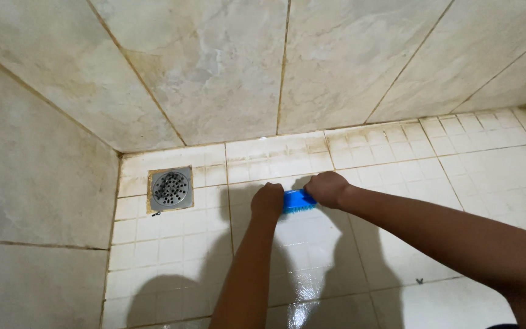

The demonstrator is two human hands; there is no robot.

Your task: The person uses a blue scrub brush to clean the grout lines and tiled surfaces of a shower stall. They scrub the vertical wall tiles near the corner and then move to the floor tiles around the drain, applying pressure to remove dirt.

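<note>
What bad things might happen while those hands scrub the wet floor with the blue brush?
The floor tiles look wet and shiny, so a knee or foot might slip. Both hands, left and right, press on one small brush, so it could skid and knuckles might scrape the tiles. Loosened dirt may wash toward the drain and clog its holes.

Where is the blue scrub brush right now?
In the head view the blue scrub brush sits near the middle, on the wet white tiled floor, gripped between the left hand and right hand, right of the metal drain.
</note>
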